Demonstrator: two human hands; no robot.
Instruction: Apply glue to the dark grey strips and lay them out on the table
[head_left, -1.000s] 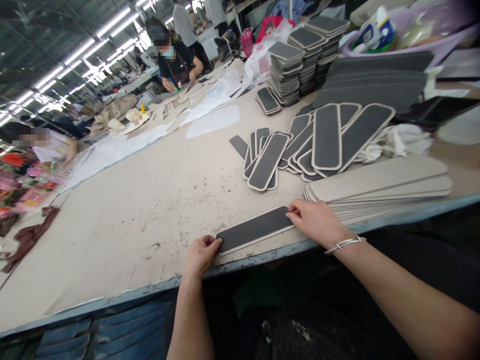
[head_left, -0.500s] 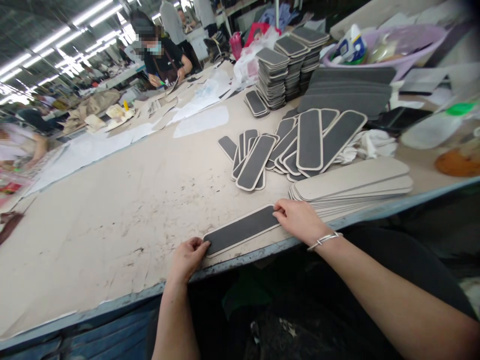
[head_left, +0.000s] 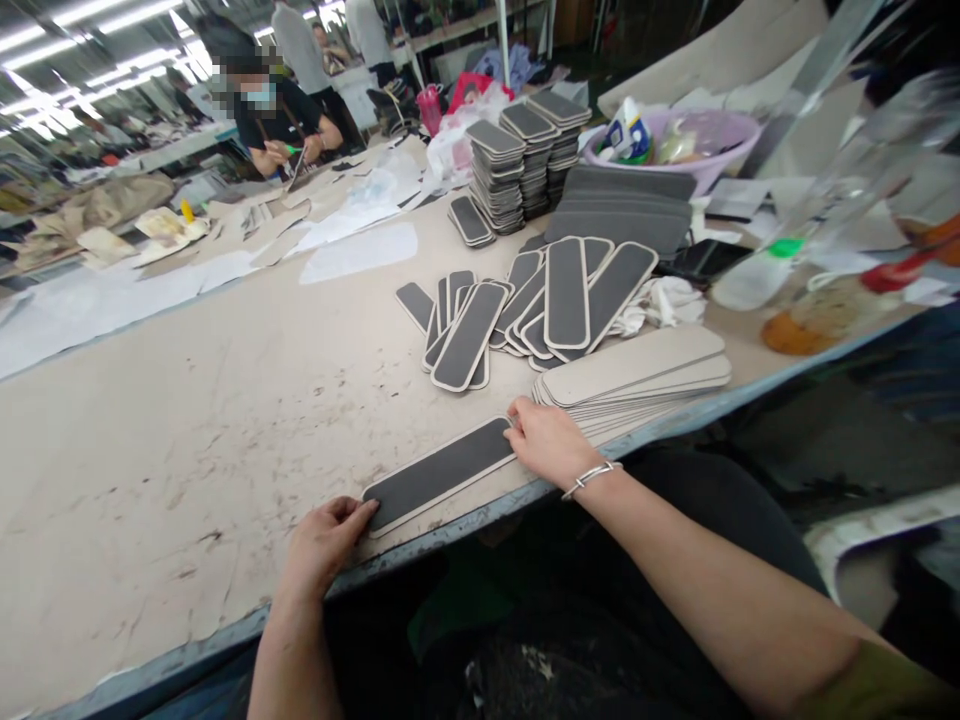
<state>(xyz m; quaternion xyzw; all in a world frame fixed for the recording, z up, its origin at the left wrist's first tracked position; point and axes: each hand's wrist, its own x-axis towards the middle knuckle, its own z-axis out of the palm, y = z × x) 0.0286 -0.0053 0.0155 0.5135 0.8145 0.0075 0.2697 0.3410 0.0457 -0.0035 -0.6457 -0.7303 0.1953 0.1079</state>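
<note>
A long dark-grey panel with a pale border (head_left: 442, 474) lies near the table's front edge, running from lower left to upper right. My left hand (head_left: 324, 540) pinches its left end, thumb on top. At the other end my right hand (head_left: 547, 438) grips the corner with closed fingers; a silver bangle circles that wrist. Just beyond my right hand is a fanned stack of beige panels (head_left: 637, 365). Farther back lies a loose heap of dark, pale-bordered panels (head_left: 471, 335), some overlapping at angles.
Tall stacks of dark panels (head_left: 496, 180) stand at the back, beside wide grey sheets (head_left: 622, 205) and a purple basin (head_left: 724, 150). On the right are a green-capped bottle (head_left: 754, 278) and a container of orange liquid (head_left: 795, 325). A masked person (head_left: 289, 125) works across the table.
The view has swung to the right, so everything sits farther left and more of the right side shows. Both hands keep their hold on the panel's ends.
</note>
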